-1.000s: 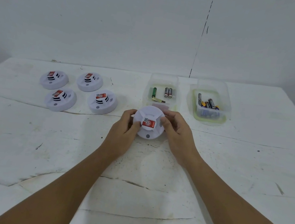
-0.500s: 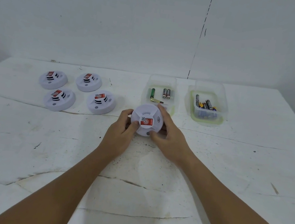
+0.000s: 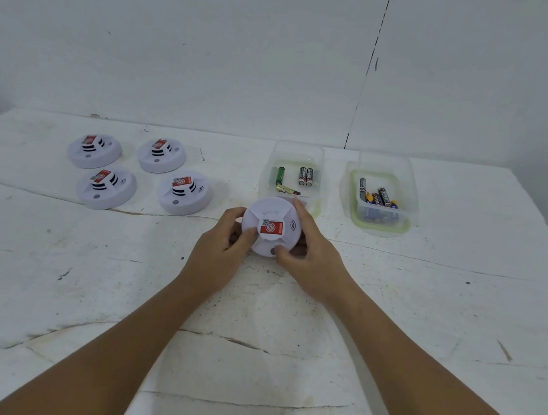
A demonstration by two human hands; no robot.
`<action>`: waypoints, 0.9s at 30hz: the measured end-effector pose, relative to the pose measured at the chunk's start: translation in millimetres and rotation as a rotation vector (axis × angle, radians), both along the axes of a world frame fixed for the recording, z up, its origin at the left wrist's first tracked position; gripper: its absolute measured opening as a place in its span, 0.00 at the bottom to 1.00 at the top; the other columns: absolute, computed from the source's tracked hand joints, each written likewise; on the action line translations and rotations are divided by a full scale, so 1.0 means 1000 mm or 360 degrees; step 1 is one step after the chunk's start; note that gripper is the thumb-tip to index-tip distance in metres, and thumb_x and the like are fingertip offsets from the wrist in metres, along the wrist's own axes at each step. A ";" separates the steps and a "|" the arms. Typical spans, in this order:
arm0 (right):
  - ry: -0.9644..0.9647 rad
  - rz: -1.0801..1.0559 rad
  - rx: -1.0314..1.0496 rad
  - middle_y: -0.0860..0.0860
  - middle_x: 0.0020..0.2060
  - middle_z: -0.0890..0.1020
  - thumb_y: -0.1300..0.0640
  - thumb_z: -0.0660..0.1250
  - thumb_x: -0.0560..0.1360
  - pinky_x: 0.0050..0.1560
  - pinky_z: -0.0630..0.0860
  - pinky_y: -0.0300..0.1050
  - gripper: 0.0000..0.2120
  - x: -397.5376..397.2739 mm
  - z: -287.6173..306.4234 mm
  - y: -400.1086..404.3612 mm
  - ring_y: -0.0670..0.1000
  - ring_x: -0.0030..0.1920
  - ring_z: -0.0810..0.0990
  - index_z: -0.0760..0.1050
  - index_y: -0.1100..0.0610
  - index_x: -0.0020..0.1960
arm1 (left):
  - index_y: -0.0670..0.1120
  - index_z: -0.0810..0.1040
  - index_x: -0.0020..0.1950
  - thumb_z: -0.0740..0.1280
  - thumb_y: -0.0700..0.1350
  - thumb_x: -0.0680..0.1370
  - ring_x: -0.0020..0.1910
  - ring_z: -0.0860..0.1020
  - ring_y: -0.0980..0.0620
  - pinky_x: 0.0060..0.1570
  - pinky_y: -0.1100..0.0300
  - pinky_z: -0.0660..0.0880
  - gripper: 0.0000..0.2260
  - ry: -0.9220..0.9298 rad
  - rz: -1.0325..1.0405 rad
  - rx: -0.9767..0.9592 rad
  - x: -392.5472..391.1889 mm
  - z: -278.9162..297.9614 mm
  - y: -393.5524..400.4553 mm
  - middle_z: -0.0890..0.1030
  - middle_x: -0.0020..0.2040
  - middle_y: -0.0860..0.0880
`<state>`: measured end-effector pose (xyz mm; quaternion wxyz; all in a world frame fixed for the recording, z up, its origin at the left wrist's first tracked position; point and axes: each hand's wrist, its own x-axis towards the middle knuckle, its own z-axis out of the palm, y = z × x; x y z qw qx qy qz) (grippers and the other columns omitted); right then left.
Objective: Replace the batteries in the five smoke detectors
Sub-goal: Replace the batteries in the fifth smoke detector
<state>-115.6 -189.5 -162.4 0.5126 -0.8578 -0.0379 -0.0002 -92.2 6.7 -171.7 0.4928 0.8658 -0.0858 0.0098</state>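
both hands had turned the held smoke detector (image 3: pixel 272 226) slightly; left hand (image 3: pixel 222 252) and right hand (image 3: pixel 308 256) fingers curled around its rim, just before the near battery tub (image 3: pixel 295 153). four detectors left of it looked untouched.

Between my left hand (image 3: pixel 222 252) and my right hand (image 3: pixel 311 260), a round white plastic smoke detector (image 3: pixel 272 226) sits at the centre of the cracked white table (image 3: pixel 49 283). Four more round white smoke detectors (image 3: pixel 138 175) lie in a two-by-two group to its left, toward the far edge. Just behind the held unit stands a clear plastic tub (image 3: pixel 298 155) with four cylindrical batteries (image 3: pixel 295 180) in it. To that tub's right stands a second clear plastic tub (image 3: pixel 379 220) holding a heap of batteries (image 3: pixel 379 197), perhaps six. A plain white wall (image 3: pixel 216 45) rises behind the table.
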 end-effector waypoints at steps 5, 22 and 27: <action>-0.0024 0.0021 0.0008 0.36 0.59 0.79 0.54 0.71 0.77 0.56 0.80 0.40 0.41 0.000 -0.001 0.001 0.41 0.52 0.81 0.53 0.36 0.82 | 0.53 0.71 0.73 0.62 0.54 0.85 0.51 0.82 0.55 0.52 0.54 0.79 0.16 0.0005 -0.0005 -0.0009 -0.001 0.000 0.000 0.84 0.54 0.53; -0.0090 0.0052 -0.0036 0.28 0.58 0.76 0.55 0.71 0.77 0.59 0.81 0.45 0.41 -0.003 -0.001 0.000 0.41 0.55 0.82 0.53 0.28 0.78 | 0.53 0.70 0.73 0.62 0.53 0.85 0.53 0.82 0.55 0.54 0.51 0.80 0.17 -0.0052 -0.0011 0.0009 -0.002 0.001 0.000 0.84 0.56 0.53; -0.0125 0.0049 -0.0058 0.27 0.57 0.76 0.56 0.71 0.78 0.58 0.82 0.45 0.43 -0.003 0.000 0.000 0.39 0.53 0.82 0.50 0.17 0.68 | 0.53 0.69 0.74 0.61 0.54 0.85 0.54 0.81 0.55 0.55 0.50 0.81 0.17 -0.0050 -0.0007 0.0032 -0.002 0.001 0.000 0.83 0.56 0.53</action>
